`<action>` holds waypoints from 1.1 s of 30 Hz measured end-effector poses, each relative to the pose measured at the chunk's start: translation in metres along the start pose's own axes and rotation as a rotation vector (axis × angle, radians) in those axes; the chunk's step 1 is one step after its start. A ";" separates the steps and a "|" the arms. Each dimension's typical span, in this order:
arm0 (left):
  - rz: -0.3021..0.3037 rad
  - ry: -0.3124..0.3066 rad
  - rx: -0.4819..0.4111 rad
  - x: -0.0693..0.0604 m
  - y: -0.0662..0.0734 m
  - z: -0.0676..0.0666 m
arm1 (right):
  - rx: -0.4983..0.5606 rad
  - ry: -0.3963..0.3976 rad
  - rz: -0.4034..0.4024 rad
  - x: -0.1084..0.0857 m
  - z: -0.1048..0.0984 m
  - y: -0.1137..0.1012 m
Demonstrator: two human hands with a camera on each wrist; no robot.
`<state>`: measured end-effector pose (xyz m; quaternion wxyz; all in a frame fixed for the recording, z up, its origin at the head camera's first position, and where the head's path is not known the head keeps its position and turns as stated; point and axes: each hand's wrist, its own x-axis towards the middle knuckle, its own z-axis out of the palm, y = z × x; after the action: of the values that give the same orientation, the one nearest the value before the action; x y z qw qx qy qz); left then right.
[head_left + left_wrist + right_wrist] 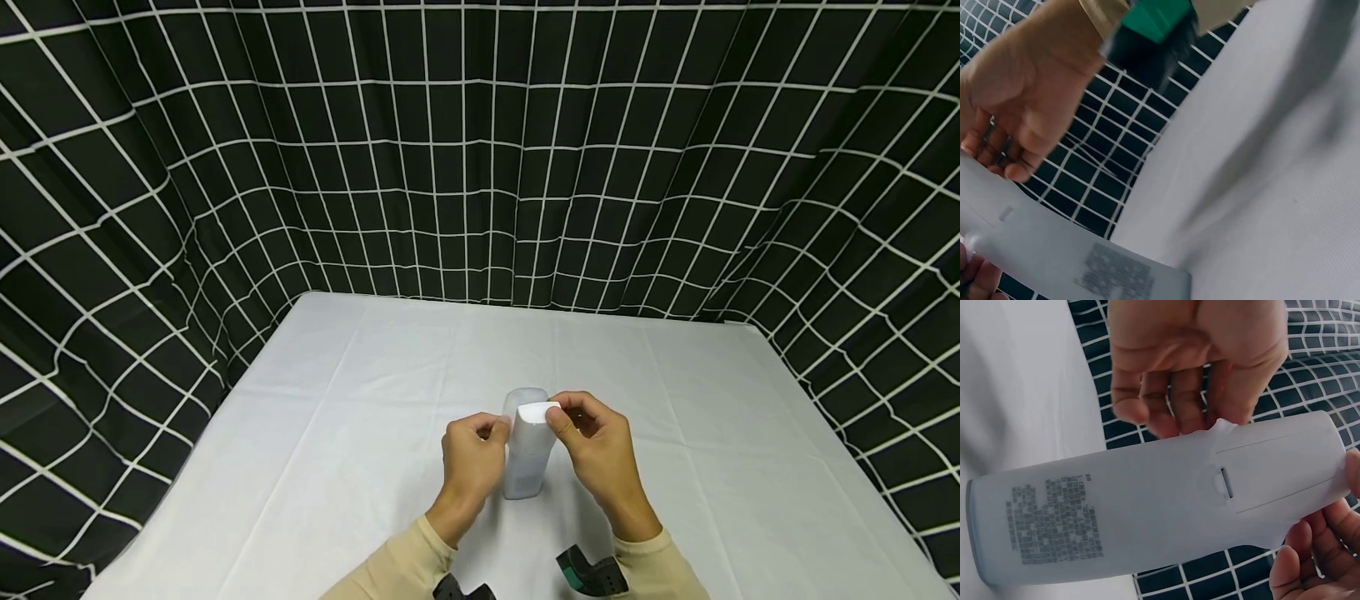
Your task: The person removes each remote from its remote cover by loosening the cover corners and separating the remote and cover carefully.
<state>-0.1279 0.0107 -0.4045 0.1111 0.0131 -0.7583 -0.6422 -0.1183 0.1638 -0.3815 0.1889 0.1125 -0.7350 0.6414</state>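
A tall, flattened white plastic bottle (531, 454) stands on the table between both hands. Its lower part carries a block of dark print (1054, 519). Towards the upper end, the right wrist view shows a slotted panel (1285, 469). A pale rounded piece (525, 395) shows behind the top in the head view; its join is hidden. My left hand (472, 458) pinches the bottle's side near the top, its fingertips at a thin projecting edge (1224, 426). Thumb and fingers of my right hand (600, 446) grip the white top (537, 412) at its right corner.
A white cloth (360, 400) covers the table. Black curtains (480, 167) with a white grid surround its back and sides. Dark camera mounts (592, 575) sit at the wrists, close to the table's near side.
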 end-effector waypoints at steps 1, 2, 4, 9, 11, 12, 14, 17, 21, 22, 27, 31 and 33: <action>-0.007 -0.003 0.009 0.001 -0.002 0.000 | 0.002 -0.003 -0.002 0.000 0.000 0.000; -0.013 -0.005 0.020 0.001 -0.004 0.001 | 0.003 -0.009 -0.007 0.000 0.001 0.000; -0.034 -0.014 0.042 0.002 -0.009 0.002 | -0.001 -0.017 -0.019 0.000 0.001 -0.001; -0.100 -0.050 0.102 0.004 -0.019 0.004 | -0.006 -0.029 -0.035 -0.001 0.001 -0.001; -0.112 -0.071 0.129 0.005 -0.023 0.005 | -0.005 -0.028 -0.032 -0.001 0.001 -0.002; -0.113 -0.078 0.149 0.005 -0.024 0.005 | -0.007 -0.028 -0.030 0.000 0.001 -0.001; -0.120 -0.094 0.183 0.005 -0.027 0.005 | -0.010 -0.028 -0.027 0.000 0.001 -0.001; -0.134 -0.107 0.216 0.005 -0.031 0.005 | -0.016 -0.029 -0.022 0.000 0.001 -0.001; -0.139 -0.110 0.203 0.006 -0.031 0.004 | -0.017 -0.023 -0.015 0.000 0.002 -0.001; -0.129 -0.102 0.190 0.006 -0.029 0.003 | -0.015 -0.022 -0.009 0.000 0.002 -0.001; 0.020 0.000 0.072 0.008 -0.017 -0.004 | -0.008 -0.014 0.017 -0.001 0.004 0.000; 0.223 0.046 -0.081 0.007 -0.004 -0.005 | -0.009 0.000 0.019 0.000 0.005 -0.001; 0.320 0.036 -0.129 0.006 0.002 -0.004 | -0.007 0.006 0.017 0.000 0.006 -0.001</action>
<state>-0.1329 0.0065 -0.4015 0.2263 -0.1035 -0.7057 -0.6633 -0.1184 0.1582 -0.3808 0.1861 0.1034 -0.7377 0.6407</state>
